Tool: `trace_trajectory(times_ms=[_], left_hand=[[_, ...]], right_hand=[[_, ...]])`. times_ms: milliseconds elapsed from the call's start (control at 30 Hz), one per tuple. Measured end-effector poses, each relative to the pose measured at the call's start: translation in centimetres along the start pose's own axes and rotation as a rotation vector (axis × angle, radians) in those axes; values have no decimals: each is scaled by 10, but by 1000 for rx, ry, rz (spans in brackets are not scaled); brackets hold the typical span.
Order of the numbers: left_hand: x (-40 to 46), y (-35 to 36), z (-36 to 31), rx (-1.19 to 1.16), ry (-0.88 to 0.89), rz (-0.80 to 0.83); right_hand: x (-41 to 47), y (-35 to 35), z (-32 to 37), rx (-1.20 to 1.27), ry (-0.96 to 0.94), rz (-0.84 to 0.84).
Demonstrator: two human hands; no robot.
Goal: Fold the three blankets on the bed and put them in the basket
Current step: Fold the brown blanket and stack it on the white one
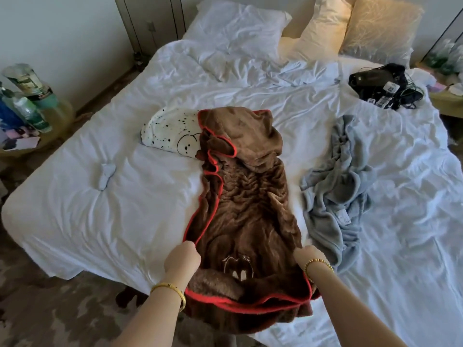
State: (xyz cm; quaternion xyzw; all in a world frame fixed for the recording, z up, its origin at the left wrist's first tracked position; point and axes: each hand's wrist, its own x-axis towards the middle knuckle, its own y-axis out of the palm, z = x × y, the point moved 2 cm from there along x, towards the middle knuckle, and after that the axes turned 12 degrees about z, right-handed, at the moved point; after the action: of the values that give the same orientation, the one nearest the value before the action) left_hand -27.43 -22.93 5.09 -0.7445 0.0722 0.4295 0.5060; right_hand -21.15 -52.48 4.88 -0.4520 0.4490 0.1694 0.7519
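A brown blanket (248,196) with a red hem lies bunched lengthwise down the middle of the bed (100,209), its near end hanging over the edge. My left hand (181,257) grips its left red edge. My right hand (309,256) grips its right side. A white blanket (170,132) with black dots and a drawn face lies partly under the brown one's far left. A light blue blanket (335,186) lies crumpled to the right. No basket is in view.
Pillows (238,28) lean at the head of the bed. A black bag with cables (383,83) lies at the far right. A small blue cloth (106,175) sits on the sheet at left. Bottles (25,106) crowd a side table at left.
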Motion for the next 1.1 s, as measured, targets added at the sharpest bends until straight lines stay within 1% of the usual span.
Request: trace_trajectory(times_ms=[67, 133, 233, 300, 400, 467, 567, 633, 767, 833, 900, 933, 967, 1000, 1033, 1100], left_hand=[[27, -4, -9, -51, -39, 37], [54, -3, -16, -44, -56, 48], [91, 0, -24, 10, -75, 16], [114, 2, -30, -23, -107, 9], [145, 4, -37, -88, -177, 38], [160, 6, -37, -127, -215, 48], [176, 10, -36, -191, -244, -12], [181, 13, -38, -191, -250, -19], [184, 15, -43, -174, -205, 46], [184, 5, -48, -271, -209, 105], [177, -10, -59, -428, -216, 172], [171, -21, -68, -491, -189, 201], [162, -34, -81, -523, -121, 231], [152, -50, -99, -525, -18, 248], [140, -70, -120, -516, 84, 240], [114, -125, -167, -501, 249, 149]], right_hand=[[23, -2, 10, -2, 41, -12], [47, -4, 18, -34, 58, -54], [84, -7, 29, -57, 24, -119], [107, -11, 37, -69, -12, -161], [140, -14, 47, -12, -35, -205], [158, -11, 52, 54, -29, -170], [176, -7, 52, 155, 35, -101], [181, -7, 50, 205, 59, -54], [184, -10, 49, 257, -23, 80], [176, -16, 55, 314, -64, 131], [163, -29, 68, 365, -94, 163], [153, -37, 78, 396, -120, 176], [141, -47, 90, 422, -162, 183], [128, -58, 105, 432, -221, 179], [112, -73, 124, 423, -282, 158], [76, -115, 168, 414, -390, 73]])
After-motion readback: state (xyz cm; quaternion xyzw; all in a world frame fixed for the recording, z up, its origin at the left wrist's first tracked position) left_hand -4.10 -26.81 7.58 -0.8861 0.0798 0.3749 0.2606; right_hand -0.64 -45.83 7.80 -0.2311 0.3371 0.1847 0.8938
